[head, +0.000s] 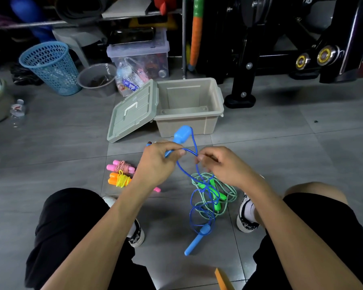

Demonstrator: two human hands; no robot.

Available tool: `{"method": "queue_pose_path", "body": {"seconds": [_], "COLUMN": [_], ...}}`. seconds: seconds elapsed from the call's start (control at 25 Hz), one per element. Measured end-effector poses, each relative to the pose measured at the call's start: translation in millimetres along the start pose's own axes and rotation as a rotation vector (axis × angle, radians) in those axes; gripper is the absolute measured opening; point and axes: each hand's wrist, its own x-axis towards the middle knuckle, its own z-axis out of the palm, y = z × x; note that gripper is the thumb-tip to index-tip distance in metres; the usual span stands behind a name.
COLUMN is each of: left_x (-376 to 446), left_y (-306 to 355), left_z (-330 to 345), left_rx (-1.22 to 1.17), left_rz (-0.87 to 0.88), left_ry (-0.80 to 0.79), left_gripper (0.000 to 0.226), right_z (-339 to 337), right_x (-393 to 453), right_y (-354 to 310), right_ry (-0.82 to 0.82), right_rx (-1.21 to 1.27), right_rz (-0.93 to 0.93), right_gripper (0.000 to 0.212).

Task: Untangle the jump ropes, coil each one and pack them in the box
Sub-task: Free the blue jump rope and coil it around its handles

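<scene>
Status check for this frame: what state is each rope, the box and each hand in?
Box: open, empty.
Lid: off, leaning against the box.
Pink rope: coiled, on floor.
Orange rope: coiled, on floor.
Blue rope: tangled with green rope.
Left hand: grips blue handle.
Right hand: pinches blue cord.

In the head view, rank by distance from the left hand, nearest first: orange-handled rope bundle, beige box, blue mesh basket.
From the left hand:
1. Orange-handled rope bundle, on the floor just to its lower left.
2. Beige box, open, beyond the hand.
3. Blue mesh basket, far back on the left.
</scene>
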Motion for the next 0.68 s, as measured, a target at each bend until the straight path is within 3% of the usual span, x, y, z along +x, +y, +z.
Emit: {"method": "queue_pose_path", "body": {"seconds": [0.12, 0.2, 0.28, 0.36, 0.44, 0.68], "left_x": [4.4, 5.8, 5.7, 4.1, 2.1, -11.8], "left_y": [-1.8, -7.0, -20.6, -31.9, -35.1, -5.0], "left_z": [-7.2, -9.2, -9.4, -10.8, -12.1, -6.0], "left_rx": [-0.123, -0.11, 0.057, 0.33, 0.445, 0.003], "left_rz": [-0.026, -0.056, -0.18, -0.354, -0.4, 0.063], "left_ry": [0.179, 0.198, 0.099, -0.097, -0.225, -0.123], "left_gripper": [0.017, 0.017, 0.015, 0.016, 0.012, 0.006], "right_z": [1.3, 1.0, 1.4, -1.0, -5.7, 4.0], "right_x": [2.0, 2.7, 3.2, 3.2, 2.0, -6.0], "right_y": [16.6, 24.4, 23.7, 14.7, 4.8, -11.3], "right_ry": [-0.152, -0.186, -0.118, 0.062, 0.201, 0.077], "right_rx": [-0.069, -0.161, -0.169, -0.031, 0.109, 0.064], "right_rz": [0.17, 0.269, 0.249, 0.134, 0.003, -0.122], "right_gripper": [0.024, 0.025, 0.028, 0.033, 0.029, 0.019]}}
